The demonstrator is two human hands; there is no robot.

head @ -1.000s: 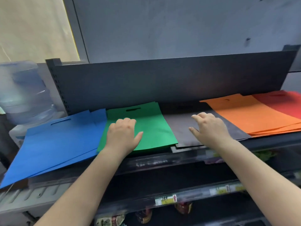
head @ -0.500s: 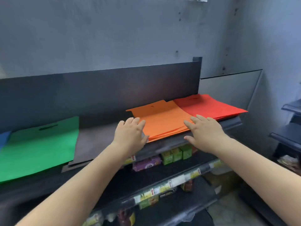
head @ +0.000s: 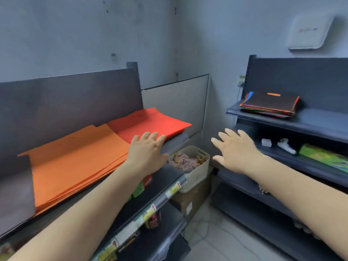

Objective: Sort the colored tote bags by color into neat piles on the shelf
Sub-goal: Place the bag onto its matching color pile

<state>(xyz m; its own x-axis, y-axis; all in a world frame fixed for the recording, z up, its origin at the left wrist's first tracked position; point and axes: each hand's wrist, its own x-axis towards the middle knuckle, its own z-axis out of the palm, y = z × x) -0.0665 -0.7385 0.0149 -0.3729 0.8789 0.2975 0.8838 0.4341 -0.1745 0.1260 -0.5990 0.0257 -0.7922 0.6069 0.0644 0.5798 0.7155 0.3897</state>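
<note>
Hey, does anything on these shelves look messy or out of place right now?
Yes. The mixed-color stack of bags on the right shelf is unsorted, and the orange pile lies fanned and crooked, with uneven front edges.

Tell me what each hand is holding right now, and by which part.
Nothing is held. The left hand lies with fingers spread at the front edge of the red tote bags; whether it touches them is unclear. The right hand hangs open in the air.

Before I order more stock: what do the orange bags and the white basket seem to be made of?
Orange bags: probably thin non-woven fabric, matte; they lie flat in limp, sheet-like layers with no shine. White basket: looks like moulded plastic, smooth cream finish; its wall has a regular slotted grid and a cut-out handle. Neither can be confirmed by sight alone.
</note>
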